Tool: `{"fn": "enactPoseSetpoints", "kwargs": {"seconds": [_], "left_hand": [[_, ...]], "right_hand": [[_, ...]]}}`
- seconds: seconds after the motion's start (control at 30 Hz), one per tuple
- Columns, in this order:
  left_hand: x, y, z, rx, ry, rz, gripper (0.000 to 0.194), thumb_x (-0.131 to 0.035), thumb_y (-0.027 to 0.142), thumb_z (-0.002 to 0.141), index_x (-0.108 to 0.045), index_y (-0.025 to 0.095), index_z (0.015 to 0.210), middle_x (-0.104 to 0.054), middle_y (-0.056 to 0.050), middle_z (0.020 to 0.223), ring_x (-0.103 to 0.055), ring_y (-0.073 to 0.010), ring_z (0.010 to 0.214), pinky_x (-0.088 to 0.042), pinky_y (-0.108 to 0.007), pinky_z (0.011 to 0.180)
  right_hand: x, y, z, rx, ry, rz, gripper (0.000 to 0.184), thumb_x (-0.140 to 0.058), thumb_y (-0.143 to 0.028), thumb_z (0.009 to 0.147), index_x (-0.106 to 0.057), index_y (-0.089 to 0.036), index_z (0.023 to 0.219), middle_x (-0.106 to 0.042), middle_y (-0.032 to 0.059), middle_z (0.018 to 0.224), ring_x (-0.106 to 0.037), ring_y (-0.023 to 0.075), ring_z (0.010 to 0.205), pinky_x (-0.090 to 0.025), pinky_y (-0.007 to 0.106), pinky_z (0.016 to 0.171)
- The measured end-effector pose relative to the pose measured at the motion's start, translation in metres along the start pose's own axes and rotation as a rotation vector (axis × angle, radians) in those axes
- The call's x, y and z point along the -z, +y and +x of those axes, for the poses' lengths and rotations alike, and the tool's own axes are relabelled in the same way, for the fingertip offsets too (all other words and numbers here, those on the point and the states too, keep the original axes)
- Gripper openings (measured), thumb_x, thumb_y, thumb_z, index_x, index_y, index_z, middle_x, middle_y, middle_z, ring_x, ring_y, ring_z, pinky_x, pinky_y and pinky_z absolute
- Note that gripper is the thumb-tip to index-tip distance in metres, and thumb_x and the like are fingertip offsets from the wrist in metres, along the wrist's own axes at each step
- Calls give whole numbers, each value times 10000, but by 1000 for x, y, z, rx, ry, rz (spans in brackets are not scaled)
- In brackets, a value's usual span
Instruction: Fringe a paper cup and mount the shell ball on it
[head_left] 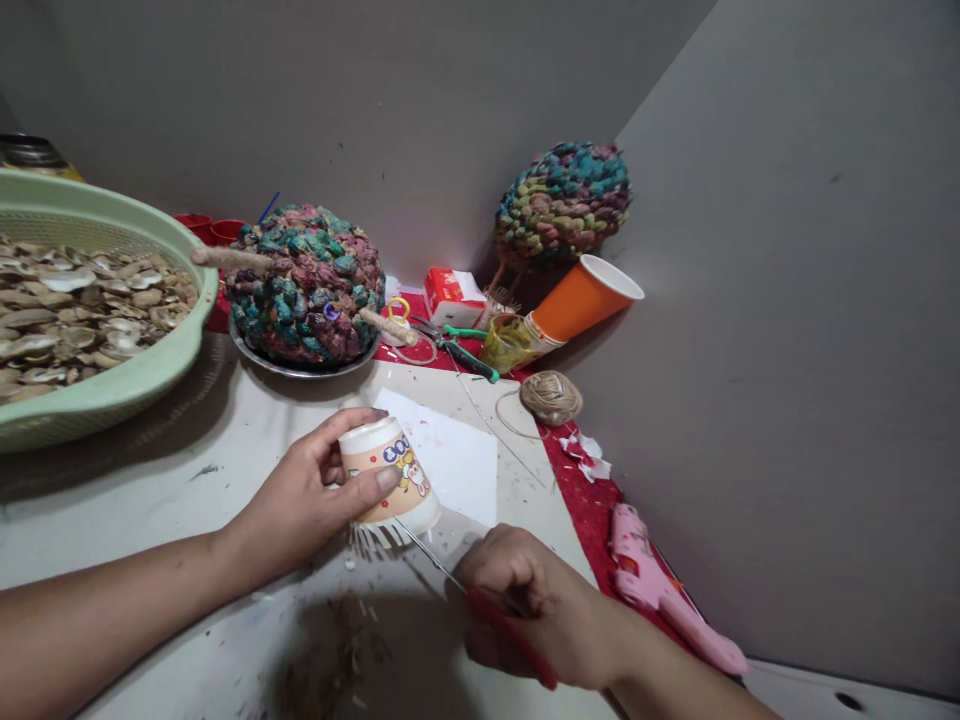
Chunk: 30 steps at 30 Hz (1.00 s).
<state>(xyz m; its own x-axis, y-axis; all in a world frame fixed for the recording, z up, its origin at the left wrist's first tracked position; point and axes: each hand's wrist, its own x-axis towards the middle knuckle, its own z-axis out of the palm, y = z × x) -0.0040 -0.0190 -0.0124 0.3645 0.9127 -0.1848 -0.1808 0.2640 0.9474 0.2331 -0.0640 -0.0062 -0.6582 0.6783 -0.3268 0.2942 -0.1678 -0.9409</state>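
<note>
My left hand (337, 478) is closed around a paper cup (385, 458) printed with a cartoon rabbit. The cup leans over the table, and a row of narrow cut strips fringes part of its lower edge. In my right hand (532, 605) is a pair of scissors (510, 632) with red handles; the fingers are wrapped through them. Its blades reach the cup's lower edge beside the cut strips. Under and behind the cup lies a white sheet of paper (457, 455) with faint pink marks.
At left stands a green basket (150, 385) of shells. A ball of coloured shells (307, 290) rests in a metal bowl (300, 368); another ball (566, 205) stands behind. Pliers (469, 352), an orange cup (581, 305), twine (553, 397) and a pink glue gun (667, 595) line the right edge.
</note>
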Motion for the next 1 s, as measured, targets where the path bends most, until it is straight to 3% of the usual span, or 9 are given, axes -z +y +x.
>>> {"fn": "enactPoseSetpoints", "kwargs": {"seconds": [0.2,0.43,0.73,1.0], "left_hand": [[1,1,-1,-7,18,24,576,-813,382,769,-557,192,1248,-724,-93,1106,-690,-244,956,-547,-352,833],[-2,5,0,-23,28,-57,556,-838,375,735,-578,188,1190,-740,-85,1061,-708,-252,941,-566,-351,825],[1,12,-1,-87,127,-58,502,-829,409,743,-624,204,1153,-726,-43,1011,-683,-211,909,-561,-300,815],[1,11,-1,-78,103,-82,497,-826,397,758,-617,213,1170,-726,-35,1013,-677,-198,905,-562,-289,807]], "right_hand": [[0,-2,0,-9,-10,-9,586,-773,-306,719,-264,-190,454,-228,-98,431,-200,26,426,-127,196,391],[0,-3,1,-20,-27,-36,488,-706,-235,709,-286,-188,464,-242,-95,451,-226,28,441,-135,193,402],[3,4,-1,16,1,-76,457,-711,-202,678,-308,-182,463,-285,-84,453,-239,30,437,-141,206,413],[2,-1,0,5,2,-78,428,-690,-202,683,-324,-181,463,-280,-84,448,-244,31,441,-138,199,412]]}}
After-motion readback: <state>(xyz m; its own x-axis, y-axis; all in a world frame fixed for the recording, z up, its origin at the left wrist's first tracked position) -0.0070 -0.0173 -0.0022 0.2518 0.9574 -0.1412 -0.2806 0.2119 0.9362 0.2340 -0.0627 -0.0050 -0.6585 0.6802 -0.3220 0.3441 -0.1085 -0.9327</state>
